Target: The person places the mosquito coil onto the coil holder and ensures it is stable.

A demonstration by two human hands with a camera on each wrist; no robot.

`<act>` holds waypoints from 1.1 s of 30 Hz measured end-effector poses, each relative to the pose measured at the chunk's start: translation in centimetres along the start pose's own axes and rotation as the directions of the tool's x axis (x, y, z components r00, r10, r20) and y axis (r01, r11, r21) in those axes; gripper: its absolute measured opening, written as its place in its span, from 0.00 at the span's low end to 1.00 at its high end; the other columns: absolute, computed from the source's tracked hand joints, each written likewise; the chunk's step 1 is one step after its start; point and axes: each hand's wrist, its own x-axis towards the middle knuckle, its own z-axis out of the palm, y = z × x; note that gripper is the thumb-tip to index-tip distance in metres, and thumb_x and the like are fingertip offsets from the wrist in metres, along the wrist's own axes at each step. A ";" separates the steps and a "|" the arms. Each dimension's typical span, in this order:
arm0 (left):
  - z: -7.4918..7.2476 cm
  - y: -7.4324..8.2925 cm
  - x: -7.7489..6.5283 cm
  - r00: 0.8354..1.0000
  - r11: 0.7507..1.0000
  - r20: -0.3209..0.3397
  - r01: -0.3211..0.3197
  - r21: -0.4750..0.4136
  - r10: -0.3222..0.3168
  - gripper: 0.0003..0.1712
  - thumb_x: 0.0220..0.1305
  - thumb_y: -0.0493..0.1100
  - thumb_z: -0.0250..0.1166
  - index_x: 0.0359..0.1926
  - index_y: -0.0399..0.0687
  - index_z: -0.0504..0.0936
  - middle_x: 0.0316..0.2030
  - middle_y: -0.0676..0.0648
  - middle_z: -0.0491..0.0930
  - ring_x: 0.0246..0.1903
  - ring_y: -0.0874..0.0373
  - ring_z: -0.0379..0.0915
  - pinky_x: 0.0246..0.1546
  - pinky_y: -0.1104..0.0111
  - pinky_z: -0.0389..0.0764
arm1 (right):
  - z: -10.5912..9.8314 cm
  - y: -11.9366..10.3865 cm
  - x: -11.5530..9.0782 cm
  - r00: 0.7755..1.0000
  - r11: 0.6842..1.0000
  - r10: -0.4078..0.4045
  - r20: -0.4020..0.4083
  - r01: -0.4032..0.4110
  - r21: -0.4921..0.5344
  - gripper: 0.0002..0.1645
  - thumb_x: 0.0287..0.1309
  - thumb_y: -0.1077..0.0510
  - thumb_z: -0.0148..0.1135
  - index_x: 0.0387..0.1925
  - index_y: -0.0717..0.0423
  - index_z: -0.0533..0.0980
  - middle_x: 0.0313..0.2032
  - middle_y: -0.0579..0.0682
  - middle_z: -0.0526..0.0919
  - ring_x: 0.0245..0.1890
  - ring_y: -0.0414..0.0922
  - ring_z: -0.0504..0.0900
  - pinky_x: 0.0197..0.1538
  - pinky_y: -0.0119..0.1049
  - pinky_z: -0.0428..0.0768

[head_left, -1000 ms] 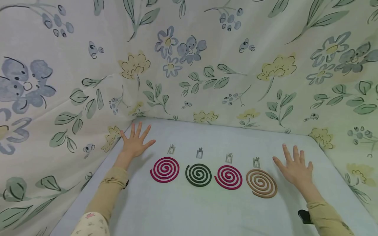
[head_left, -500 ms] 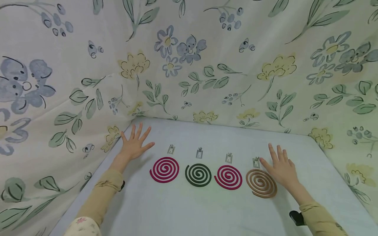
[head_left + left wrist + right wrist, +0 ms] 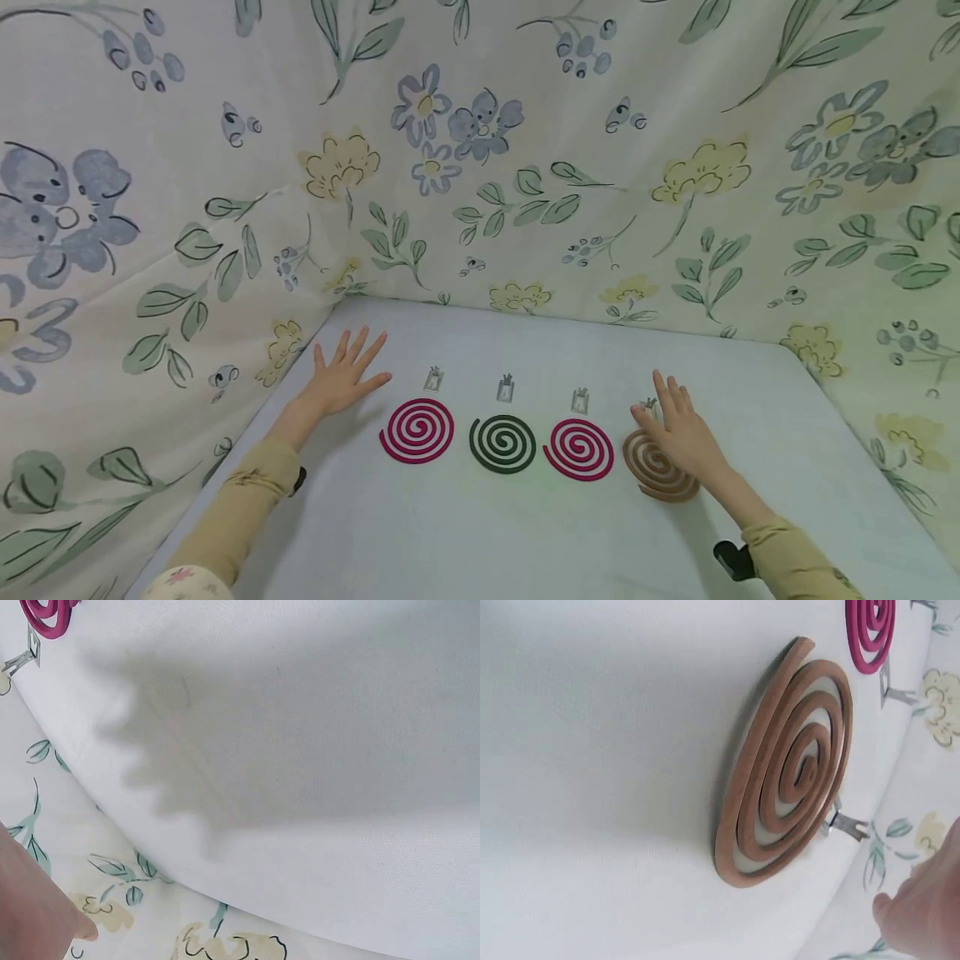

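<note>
Several spiral mosquito coils lie in a row: a pink coil (image 3: 417, 431) at the left, a dark green coil (image 3: 502, 444), a second pink coil (image 3: 579, 450) and a brown coil (image 3: 654, 471) at the right. Behind each is a small metal coil stand, such as the leftmost stand (image 3: 433, 379). My right hand (image 3: 688, 437), fingers extended, hovers over the brown coil and hides part of it and of its stand (image 3: 840, 823). Left of the row, my left hand (image 3: 337, 385) is held with fingers spread, holding nothing, its shadow falling on the table.
The coils rest on a table with a white cover (image 3: 480, 533). A flower-printed cloth (image 3: 480, 242) hangs along the back and both sides of it. The other two stands, the second stand (image 3: 506, 388) and third stand (image 3: 580, 401), stand behind the middle coils.
My right hand has moved left from beside the brown coil to above it, its fingers drawing closer together. My left hand has drawn slightly back toward me. The coils and stands stay put.
</note>
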 end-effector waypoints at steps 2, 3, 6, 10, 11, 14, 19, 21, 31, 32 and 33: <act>0.1 -0.1 -0.2 1.000 1.000 0.013 -0.002 -0.010 0.003 0.45 0.65 0.71 0.44 0.75 0.65 0.37 0.75 0.43 0.32 0.73 0.38 0.22 0.59 0.31 0.20 | 0.2 -0.5 -0.1 1.000 1.000 0.006 0.016 -0.006 0.022 0.49 0.67 0.36 0.43 0.74 0.55 0.36 0.71 0.71 0.41 0.69 0.72 0.41 0.59 0.75 0.50; 0.1 0.0 -0.3 1.000 1.000 0.021 -0.005 -0.015 0.005 0.45 0.65 0.71 0.45 0.75 0.65 0.37 0.75 0.43 0.33 0.73 0.37 0.22 0.60 0.31 0.21 | 0.3 -0.7 -0.2 1.000 0.999 0.009 0.025 -0.010 0.031 0.49 0.67 0.36 0.43 0.74 0.55 0.35 0.72 0.70 0.41 0.70 0.71 0.41 0.59 0.75 0.50; 0.2 0.0 -0.6 0.999 0.999 0.041 -0.017 -0.027 0.018 0.45 0.65 0.70 0.45 0.75 0.63 0.38 0.75 0.42 0.35 0.73 0.36 0.25 0.60 0.31 0.25 | 0.6 -1.5 -0.2 0.999 0.998 0.009 0.042 -0.011 0.066 0.50 0.66 0.36 0.44 0.74 0.55 0.35 0.72 0.69 0.42 0.70 0.70 0.41 0.60 0.74 0.49; 0.2 0.3 -1.0 0.997 0.998 0.065 -0.032 -0.047 0.036 0.45 0.65 0.69 0.47 0.75 0.59 0.40 0.75 0.41 0.37 0.72 0.35 0.27 0.62 0.31 0.31 | 1.3 -2.5 -0.2 0.998 0.995 -0.004 0.055 -0.001 0.096 0.50 0.66 0.35 0.44 0.74 0.55 0.36 0.72 0.68 0.43 0.71 0.69 0.42 0.63 0.71 0.48; 0.2 0.4 -1.1 0.997 0.998 0.071 -0.037 -0.050 0.040 0.45 0.66 0.68 0.47 0.75 0.58 0.41 0.75 0.40 0.37 0.72 0.35 0.28 0.62 0.31 0.33 | 1.4 -2.7 -0.3 0.998 0.994 -0.009 0.057 0.003 0.105 0.50 0.66 0.35 0.44 0.74 0.55 0.36 0.72 0.68 0.43 0.71 0.68 0.42 0.64 0.70 0.48; 0.3 0.7 -1.3 0.995 0.998 0.093 -0.027 -0.056 0.032 0.45 0.66 0.66 0.48 0.75 0.57 0.41 0.75 0.41 0.38 0.72 0.36 0.29 0.63 0.33 0.36 | 2.0 -3.3 -0.2 0.997 0.989 -0.027 0.076 0.015 0.146 0.50 0.66 0.35 0.44 0.74 0.55 0.37 0.73 0.66 0.43 0.71 0.67 0.40 0.65 0.69 0.46; 0.3 0.7 -1.4 0.992 0.995 0.124 -0.009 -0.098 0.021 0.45 0.66 0.65 0.50 0.75 0.59 0.40 0.75 0.41 0.40 0.73 0.36 0.32 0.64 0.33 0.40 | 2.8 -4.5 -0.2 0.992 0.968 -0.050 0.117 0.019 0.249 0.50 0.65 0.35 0.48 0.75 0.51 0.37 0.74 0.61 0.42 0.72 0.65 0.39 0.66 0.68 0.44; 0.4 0.6 -1.4 0.991 0.993 0.128 -0.013 -0.119 0.028 0.45 0.66 0.65 0.50 0.75 0.58 0.40 0.74 0.40 0.42 0.72 0.35 0.33 0.63 0.33 0.42 | 3.1 -5.1 -0.1 0.990 0.956 -0.062 0.130 0.021 0.292 0.49 0.65 0.37 0.49 0.75 0.50 0.37 0.74 0.60 0.42 0.73 0.64 0.39 0.67 0.67 0.44; 0.9 0.3 -1.6 0.987 0.972 0.154 -0.014 -0.234 0.051 0.47 0.63 0.68 0.51 0.75 0.60 0.42 0.74 0.42 0.47 0.72 0.35 0.39 0.63 0.33 0.46 | 5.3 -7.4 1.8 0.985 0.947 -0.077 0.155 0.024 0.321 0.52 0.63 0.36 0.51 0.74 0.54 0.39 0.73 0.61 0.45 0.73 0.61 0.45 0.69 0.60 0.51; 1.0 0.3 -1.6 0.986 0.968 0.162 -0.005 -0.250 0.047 0.46 0.63 0.67 0.52 0.75 0.61 0.43 0.74 0.42 0.47 0.72 0.35 0.39 0.62 0.33 0.46 | 5.5 -7.6 2.0 0.984 0.944 -0.085 0.154 0.030 0.329 0.51 0.63 0.36 0.51 0.74 0.55 0.40 0.73 0.62 0.46 0.72 0.62 0.45 0.69 0.60 0.51; 1.1 0.3 -1.7 0.985 0.965 0.169 -0.001 -0.262 0.047 0.46 0.64 0.67 0.52 0.75 0.62 0.42 0.74 0.42 0.47 0.71 0.35 0.39 0.63 0.33 0.47 | 5.7 -7.8 2.1 0.984 0.939 -0.081 0.157 0.022 0.342 0.51 0.63 0.37 0.52 0.74 0.54 0.41 0.73 0.62 0.46 0.73 0.61 0.45 0.69 0.59 0.51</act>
